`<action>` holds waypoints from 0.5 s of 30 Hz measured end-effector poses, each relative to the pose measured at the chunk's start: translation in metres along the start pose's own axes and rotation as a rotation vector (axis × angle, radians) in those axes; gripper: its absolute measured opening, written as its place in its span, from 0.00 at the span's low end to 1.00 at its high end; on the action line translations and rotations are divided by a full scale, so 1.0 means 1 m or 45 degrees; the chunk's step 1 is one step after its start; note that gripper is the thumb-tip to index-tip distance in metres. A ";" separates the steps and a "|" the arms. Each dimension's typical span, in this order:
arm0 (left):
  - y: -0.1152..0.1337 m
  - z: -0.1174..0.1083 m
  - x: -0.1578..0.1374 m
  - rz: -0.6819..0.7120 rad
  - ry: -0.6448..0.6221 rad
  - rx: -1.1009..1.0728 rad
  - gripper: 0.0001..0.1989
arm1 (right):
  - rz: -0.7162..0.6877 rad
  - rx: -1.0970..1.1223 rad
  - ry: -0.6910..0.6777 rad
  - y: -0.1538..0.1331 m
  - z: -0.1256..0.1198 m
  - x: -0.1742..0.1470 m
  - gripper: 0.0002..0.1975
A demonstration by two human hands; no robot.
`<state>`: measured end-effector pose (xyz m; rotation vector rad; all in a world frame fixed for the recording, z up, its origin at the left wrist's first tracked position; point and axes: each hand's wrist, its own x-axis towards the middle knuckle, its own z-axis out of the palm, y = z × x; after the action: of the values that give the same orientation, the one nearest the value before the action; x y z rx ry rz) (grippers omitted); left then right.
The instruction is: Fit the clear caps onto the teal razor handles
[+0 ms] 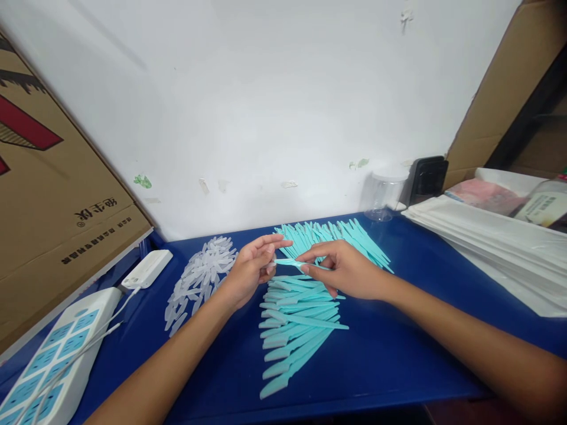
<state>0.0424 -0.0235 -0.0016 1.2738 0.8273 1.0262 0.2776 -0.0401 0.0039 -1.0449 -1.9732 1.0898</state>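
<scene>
The blue worktop (376, 360) carries a near pile of turquoise eyebrow razors (299, 321), a far pile of turquoise eyebrow razors (321, 235) and, at left, a pile of translucent blade caps (208, 262). Above the worktop, the left hand (253, 264) and right hand (343, 273) face each other, each pinching one end of a single turquoise razor (287, 261). This razor lies roughly horizontal between the fingertips.

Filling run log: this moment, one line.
right hand: pinching turquoise stick | left hand: at other end | table: translucent pieces, turquoise sticks
</scene>
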 end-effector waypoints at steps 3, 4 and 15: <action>-0.002 0.000 0.000 0.008 -0.008 0.004 0.20 | 0.006 -0.009 -0.015 -0.002 0.000 -0.001 0.17; -0.002 0.001 0.000 0.007 -0.008 0.009 0.20 | 0.013 -0.015 -0.018 -0.003 0.000 -0.001 0.17; -0.001 0.002 0.000 0.079 0.063 0.036 0.17 | 0.128 -0.038 -0.004 -0.010 -0.003 -0.001 0.19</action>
<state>0.0442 -0.0245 -0.0019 1.3093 0.8468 1.1026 0.2774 -0.0435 0.0136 -1.1698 -1.9627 1.1190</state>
